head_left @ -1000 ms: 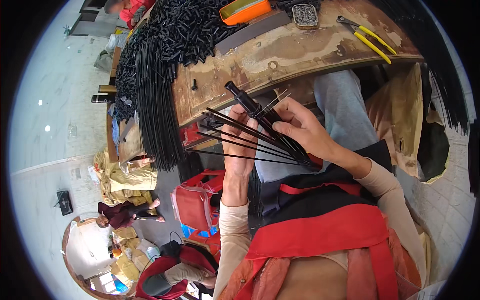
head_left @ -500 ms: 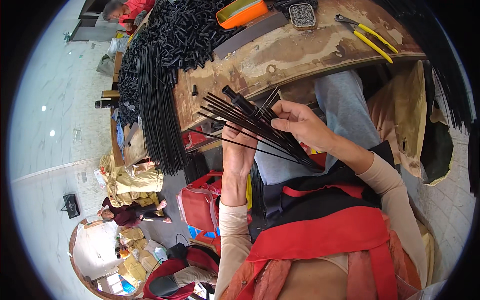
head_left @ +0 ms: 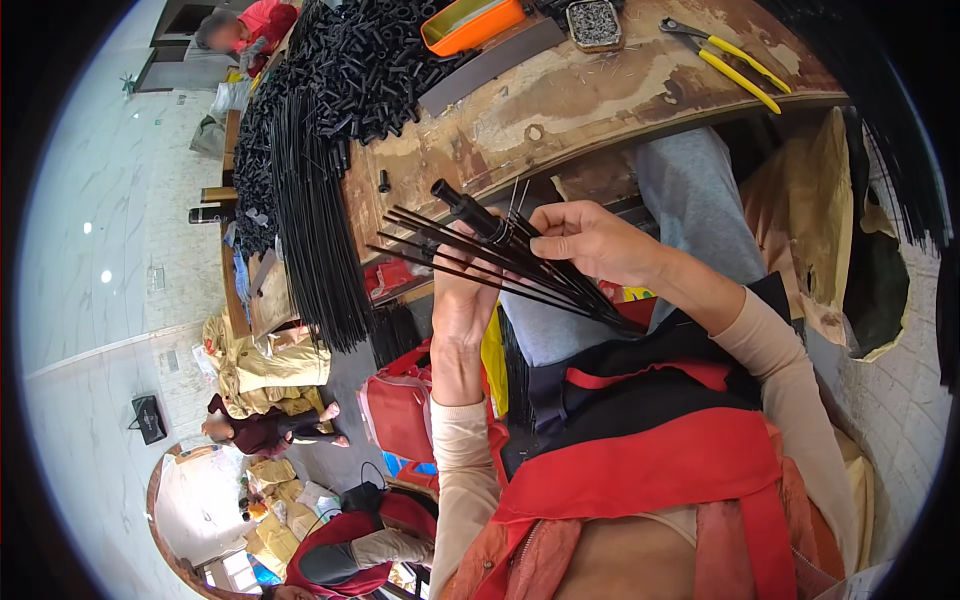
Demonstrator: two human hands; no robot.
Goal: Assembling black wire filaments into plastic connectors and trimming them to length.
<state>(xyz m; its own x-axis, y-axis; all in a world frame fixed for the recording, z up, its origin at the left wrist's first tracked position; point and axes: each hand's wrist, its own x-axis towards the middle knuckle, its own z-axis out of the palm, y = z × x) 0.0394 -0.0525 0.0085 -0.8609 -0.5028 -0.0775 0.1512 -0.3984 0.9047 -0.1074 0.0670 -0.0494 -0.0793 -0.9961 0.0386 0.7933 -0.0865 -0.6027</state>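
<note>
Above my lap, both hands hold a half-assembled umbrella frame. Its black plastic runner (head_left: pixel 462 207) is a stepped tube tilted up to the left. Thin black ribs (head_left: pixel 410 222) fan out beside it, their other ends converging toward my apron. My left hand (head_left: pixel 462 300) is closed around the ribs and runner from below, its fingers partly hidden behind them. At the runner's collar, the thumb and fingers of my right hand (head_left: pixel 595 243) pinch together. Two fine wire ends (head_left: pixel 517 195) stick up there; whether the fingertips grip wire or a rib is hidden.
On the worn wooden table (head_left: pixel 560 110) lie a heap of black runners (head_left: pixel 350 70), a long bundle of ribs (head_left: pixel 310 220), an orange box (head_left: pixel 475 28), a tin of small metal bits (head_left: pixel 595 25) and yellow-handled pliers (head_left: pixel 735 65). Other people sit at left.
The frame and both hands have shifted slightly left in the picture. The wire ends, which leaned right, now stand nearly upright. Both hands keep their hold.
</note>
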